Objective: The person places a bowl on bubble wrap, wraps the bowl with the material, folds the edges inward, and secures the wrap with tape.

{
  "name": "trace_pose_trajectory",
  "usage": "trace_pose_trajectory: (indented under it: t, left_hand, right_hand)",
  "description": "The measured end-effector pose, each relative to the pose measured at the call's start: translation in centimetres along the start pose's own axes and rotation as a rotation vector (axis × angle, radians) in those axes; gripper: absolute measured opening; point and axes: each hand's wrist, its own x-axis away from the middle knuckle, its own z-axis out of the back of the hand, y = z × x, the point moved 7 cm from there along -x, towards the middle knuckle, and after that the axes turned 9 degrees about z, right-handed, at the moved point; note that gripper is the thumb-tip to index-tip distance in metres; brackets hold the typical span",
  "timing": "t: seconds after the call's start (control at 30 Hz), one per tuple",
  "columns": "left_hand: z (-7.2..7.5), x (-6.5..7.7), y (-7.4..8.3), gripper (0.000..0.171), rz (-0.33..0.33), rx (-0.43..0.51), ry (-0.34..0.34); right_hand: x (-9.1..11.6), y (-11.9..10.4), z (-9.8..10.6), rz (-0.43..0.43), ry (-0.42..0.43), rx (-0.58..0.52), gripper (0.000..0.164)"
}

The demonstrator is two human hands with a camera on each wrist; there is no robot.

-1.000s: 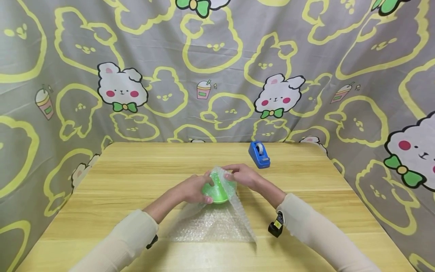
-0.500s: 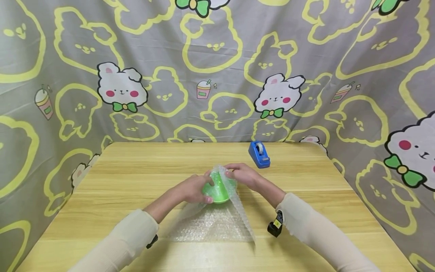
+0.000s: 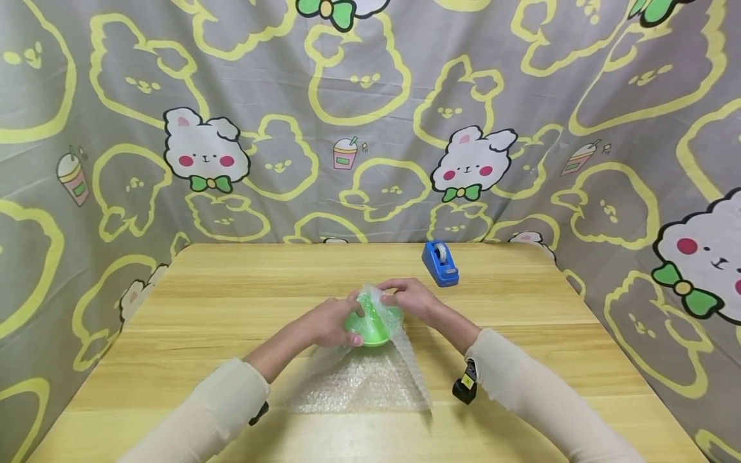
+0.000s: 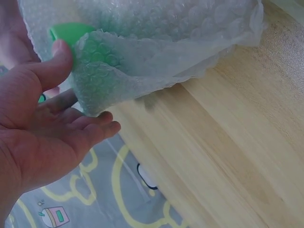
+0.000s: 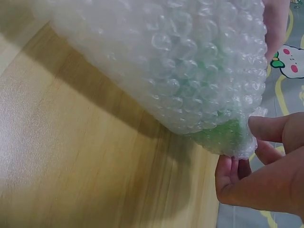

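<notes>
A sheet of bubble wrap [image 3: 359,386] spreads toward the person on the table, its far part folded up around a green bowl-like thing [image 3: 376,331] with a thin rim. My left hand [image 3: 336,321] grips the left side of both. In the left wrist view its thumb [image 4: 59,61] lies at the green rim, the fingers behind the wrap. On the other side my right hand [image 3: 413,299] pinches the far right part of the wrap between thumb and fingers, as the right wrist view shows. Clear film covers much of the green thing and hides its full shape.
A blue tape dispenser [image 3: 441,263] with a clear roll stands at the back, right of centre. The wooden table [image 3: 231,276] ends at a grey patterned curtain [image 3: 278,212] behind and on both sides. A black wrist device [image 3: 465,388] hangs under the right sleeve.
Both hands keep their holds almost in place. The right flap of the bubble wrap shifts slightly left, and the head view turns a little.
</notes>
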Motion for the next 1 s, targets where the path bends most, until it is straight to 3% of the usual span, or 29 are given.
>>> trace_pose_trajectory:
  t: [0.23,0.5,1.0]
  left_hand:
    - [0.1,0.0,0.2,0.063,-0.022,0.037,0.038]
    - [0.2,0.3,0.7,0.095,-0.130,0.098,0.053]
    - [-0.2,-0.5,-0.3,0.097,-0.047,0.080,-0.075]
  right_hand:
    - [-0.1,0.3,-0.1,-0.014,0.031,0.008,0.030]
    - [-0.2,0.2,-0.2,-0.004,0.032,0.004,0.032]
    - [0.3,0.0,-0.3,0.001,-0.022,0.008,0.035]
